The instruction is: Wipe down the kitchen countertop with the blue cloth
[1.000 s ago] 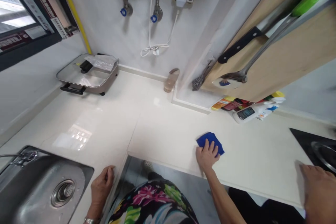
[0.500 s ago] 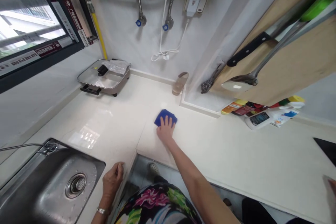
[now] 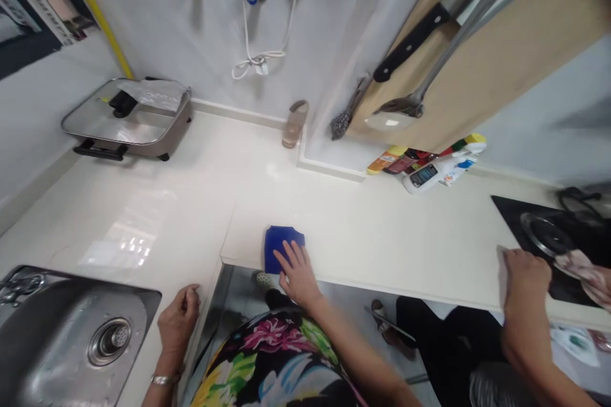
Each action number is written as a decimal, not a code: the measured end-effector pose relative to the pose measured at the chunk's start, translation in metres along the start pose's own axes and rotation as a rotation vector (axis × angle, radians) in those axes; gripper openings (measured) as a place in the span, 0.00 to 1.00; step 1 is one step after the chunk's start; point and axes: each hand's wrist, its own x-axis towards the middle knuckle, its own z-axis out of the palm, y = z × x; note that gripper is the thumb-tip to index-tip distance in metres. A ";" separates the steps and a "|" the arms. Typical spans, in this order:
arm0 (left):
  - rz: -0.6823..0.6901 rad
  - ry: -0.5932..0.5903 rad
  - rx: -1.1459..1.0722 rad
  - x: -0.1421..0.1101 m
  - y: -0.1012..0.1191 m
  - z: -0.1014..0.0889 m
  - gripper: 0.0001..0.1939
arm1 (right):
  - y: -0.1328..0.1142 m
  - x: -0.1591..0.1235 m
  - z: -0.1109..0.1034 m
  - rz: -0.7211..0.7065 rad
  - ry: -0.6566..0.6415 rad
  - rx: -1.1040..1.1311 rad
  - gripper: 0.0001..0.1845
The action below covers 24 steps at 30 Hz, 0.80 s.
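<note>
Both hands rest at the counter's (image 3: 363, 235) front edge. Spread flat with its palm down, the right hand (image 3: 300, 273) lies on the right part of a folded blue cloth (image 3: 275, 245), which sits close to that edge; those extended fingers probably keep it pressed evenly to the surface. Loosely curled, the left hand (image 3: 178, 318) sits beside the sink (image 3: 71, 356) with nothing visible in it, likely there for support.

Behind, an electric skillet (image 3: 143, 130) fills the far left corner, a crumpled plastic bag (image 3: 162, 94) on its glass lid, and a tumbler (image 3: 294, 126) stands by the jutting wall; both would block a sweep to the back. A white bottle (image 3: 421, 178) lies among packages under a wooden board (image 3: 506, 70). Rightward, a co-worker's hand (image 3: 527, 273) rests on the counter, between the cloth and the black cooktop (image 3: 508, 213), and would limit reach that way.
</note>
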 end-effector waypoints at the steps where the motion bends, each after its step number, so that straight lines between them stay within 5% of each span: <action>1: -0.005 -0.006 0.007 0.000 0.001 0.000 0.21 | 0.009 -0.012 -0.003 0.025 0.002 -0.013 0.38; 11: -0.024 -0.025 0.044 0.002 0.006 -0.001 0.21 | 0.141 -0.156 -0.028 0.315 0.086 -0.239 0.37; 15: -0.006 -0.002 0.019 0.002 0.007 0.000 0.20 | 0.184 -0.192 -0.037 0.492 0.104 -0.306 0.36; 20: 0.043 0.009 -0.032 -0.002 0.002 0.002 0.20 | 0.179 -0.185 -0.025 0.682 0.139 -0.308 0.37; 24: 0.062 0.011 -0.011 -0.004 -0.001 0.003 0.20 | 0.143 -0.152 -0.008 0.609 0.095 -0.310 0.36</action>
